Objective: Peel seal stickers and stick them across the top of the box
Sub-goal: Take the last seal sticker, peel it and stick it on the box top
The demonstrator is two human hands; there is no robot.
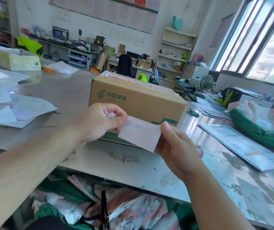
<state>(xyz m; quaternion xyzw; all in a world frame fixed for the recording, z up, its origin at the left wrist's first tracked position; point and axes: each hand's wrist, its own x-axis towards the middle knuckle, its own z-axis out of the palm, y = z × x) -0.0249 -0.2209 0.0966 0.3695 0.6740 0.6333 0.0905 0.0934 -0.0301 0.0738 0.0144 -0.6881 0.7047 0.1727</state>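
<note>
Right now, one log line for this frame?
step: peel | left hand: pinches sticker sheet, left end | right hand: pinches its right end | box: on table, stickers on top

Steel table (70, 97) with cardboard box (138, 100), loose papers (20, 112), grey mailers (242, 145), green sack (252, 128).

Both hands (99, 121) (177, 146) pinch a sticker sheet (140, 132) before the box (138, 100).

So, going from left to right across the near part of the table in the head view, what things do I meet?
The loose white papers → left hand → sticker sheet, pinched by both hands → right hand → grey mailer bag.
</note>
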